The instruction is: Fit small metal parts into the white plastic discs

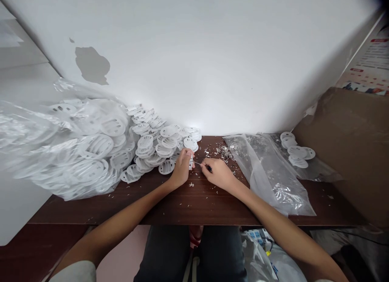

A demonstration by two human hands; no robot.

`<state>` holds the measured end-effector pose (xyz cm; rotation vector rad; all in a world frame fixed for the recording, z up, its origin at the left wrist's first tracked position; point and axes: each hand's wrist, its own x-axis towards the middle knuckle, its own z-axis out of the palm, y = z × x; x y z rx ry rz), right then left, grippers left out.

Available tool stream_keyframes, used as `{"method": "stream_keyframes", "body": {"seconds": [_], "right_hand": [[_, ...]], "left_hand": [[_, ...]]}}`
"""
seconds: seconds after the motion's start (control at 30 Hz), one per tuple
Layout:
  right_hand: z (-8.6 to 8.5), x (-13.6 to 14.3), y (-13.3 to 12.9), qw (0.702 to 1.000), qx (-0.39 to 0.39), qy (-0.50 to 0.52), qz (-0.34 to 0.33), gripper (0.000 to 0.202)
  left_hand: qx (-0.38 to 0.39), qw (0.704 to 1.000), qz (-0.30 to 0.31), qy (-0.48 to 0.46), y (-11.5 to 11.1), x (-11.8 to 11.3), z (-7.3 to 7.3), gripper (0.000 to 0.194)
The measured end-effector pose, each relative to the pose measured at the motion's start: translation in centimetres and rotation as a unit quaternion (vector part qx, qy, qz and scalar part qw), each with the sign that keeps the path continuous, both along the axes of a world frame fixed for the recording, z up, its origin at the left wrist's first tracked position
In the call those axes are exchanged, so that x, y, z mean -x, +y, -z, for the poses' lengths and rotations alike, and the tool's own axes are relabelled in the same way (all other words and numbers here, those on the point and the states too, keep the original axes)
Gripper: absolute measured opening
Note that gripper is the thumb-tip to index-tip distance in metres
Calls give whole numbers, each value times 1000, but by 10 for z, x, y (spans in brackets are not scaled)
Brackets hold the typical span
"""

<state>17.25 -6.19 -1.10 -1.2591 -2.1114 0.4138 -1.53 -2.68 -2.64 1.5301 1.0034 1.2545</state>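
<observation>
Slotted white disc [191,163]: turned partly edge-on, long axis near-vertical in view
Left hand [182,167]: fingers gripping disc
Right hand [218,172]: fingers pinching thin tool [197,163]

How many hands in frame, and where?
2. Left hand: center, holding a white disc. Right hand: just right of it, gripping a thin tool pointed at the disc. No others visible.
</observation>
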Motion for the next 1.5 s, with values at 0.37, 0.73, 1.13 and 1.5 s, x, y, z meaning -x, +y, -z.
{"method": "stream_keyframes", "body": {"seconds": [0.37,0.73,1.13,1.5], "right_hand": [[-3,1,-1,1000,10,7,2,18],[-4,1,-1,1000,17,-2,0,19],[0,13,1,999,12,-29,22,19],[-7,-5,12,998,27,51,35,18]], "left_hand": [[-9,1000,5,11,-3,-1,-3,43],[-9,1000,-2,10,-3,-1,-2,47],[-37,997,-53,40,-9,-4,-2,45],[-22,1000,-2,-16,9,1,4,48]]}}
